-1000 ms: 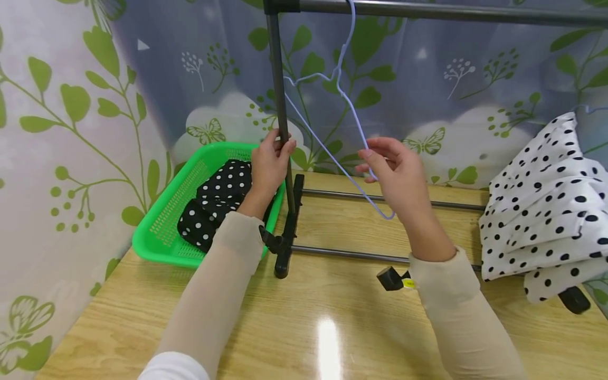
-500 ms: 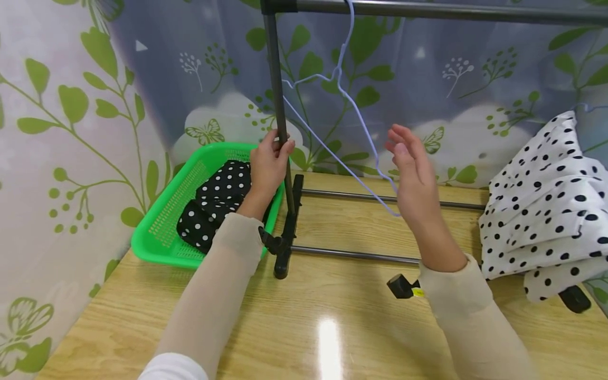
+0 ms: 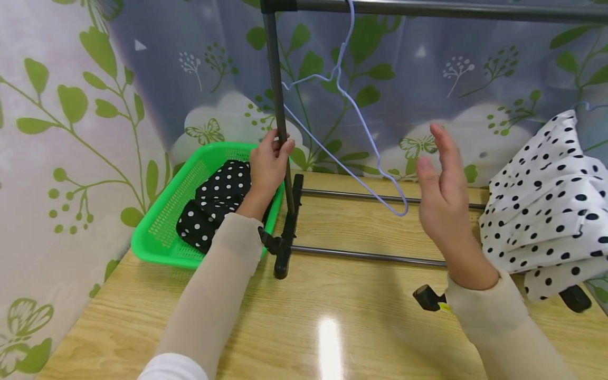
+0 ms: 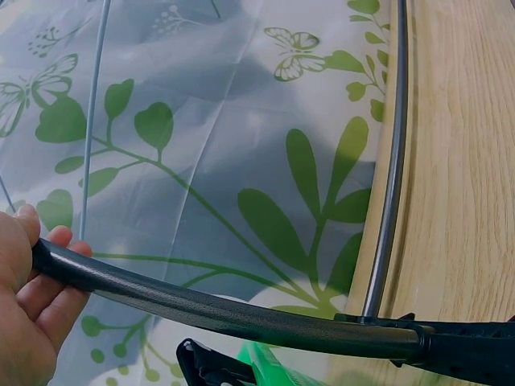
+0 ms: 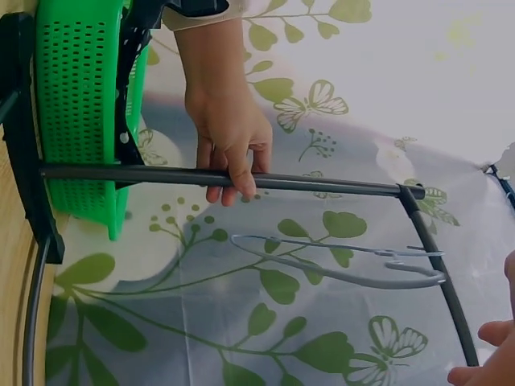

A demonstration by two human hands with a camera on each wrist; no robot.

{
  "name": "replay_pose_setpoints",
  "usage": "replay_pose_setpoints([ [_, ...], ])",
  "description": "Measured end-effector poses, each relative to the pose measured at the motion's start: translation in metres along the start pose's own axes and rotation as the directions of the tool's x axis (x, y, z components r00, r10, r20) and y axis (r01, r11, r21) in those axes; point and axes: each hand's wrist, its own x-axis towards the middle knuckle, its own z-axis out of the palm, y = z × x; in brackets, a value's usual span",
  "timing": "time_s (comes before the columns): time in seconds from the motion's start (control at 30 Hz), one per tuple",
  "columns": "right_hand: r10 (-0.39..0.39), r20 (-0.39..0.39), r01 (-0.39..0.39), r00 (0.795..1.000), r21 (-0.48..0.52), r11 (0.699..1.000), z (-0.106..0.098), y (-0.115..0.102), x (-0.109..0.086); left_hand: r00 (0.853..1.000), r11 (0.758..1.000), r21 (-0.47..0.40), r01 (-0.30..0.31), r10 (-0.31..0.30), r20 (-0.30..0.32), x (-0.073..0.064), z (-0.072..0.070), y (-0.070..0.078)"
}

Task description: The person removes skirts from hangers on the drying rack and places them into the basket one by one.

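Note:
My left hand (image 3: 269, 163) grips the dark upright pole (image 3: 277, 79) of a clothes rack; in the left wrist view its fingers (image 4: 60, 310) curl round the pole. A lilac wire hanger (image 3: 361, 116) hangs bare from the rack's top bar (image 3: 451, 11), just right of that pole. To the right of the hanger, my right hand (image 3: 446, 206) is raised with fingers extended and nothing in it, apart from the hanger's lower corner. Only part of the right hand (image 5: 495, 346) shows at the edge of the right wrist view.
A green basket (image 3: 147, 237) with black polka-dot cloth (image 3: 223, 184) in it stands left of the rack. White polka-dot cloth (image 3: 546, 211) hangs at the right. Two low rails (image 3: 361, 255) run across the wooden table (image 3: 285, 327), before a leaf-patterned curtain (image 3: 214, 95).
My right hand has let go of the hanger's side and moved right and slightly down, its fingers straightening. The hanger's lower corner has swung right. My left hand keeps its place on the pole.

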Motion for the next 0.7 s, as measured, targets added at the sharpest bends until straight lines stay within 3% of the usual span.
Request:
replay_pose_setpoints([
  [0.17, -0.132, -0.087, 0.121, 0.987, -0.123, 0.985, -0.006, -0.003, -0.004, 1.000, 1.000, 0.004, -0.007, 0.007, -0.005, 0.001, -0.002, -0.001],
  [0.33, -0.282, -0.158, 0.242, 0.946, -0.233, 0.942, -0.011, -0.003, -0.005, 1.000, 1.000, 0.000, -0.005, 0.006, -0.012, 0.002, -0.004, -0.001],
  [0.7, -0.440, -0.310, 0.298, 0.843, -0.411, 0.862, -0.046, -0.010, -0.004, 1.000, 1.000, 0.001, -0.018, 0.018, 0.008, -0.002, 0.001, -0.002],
])
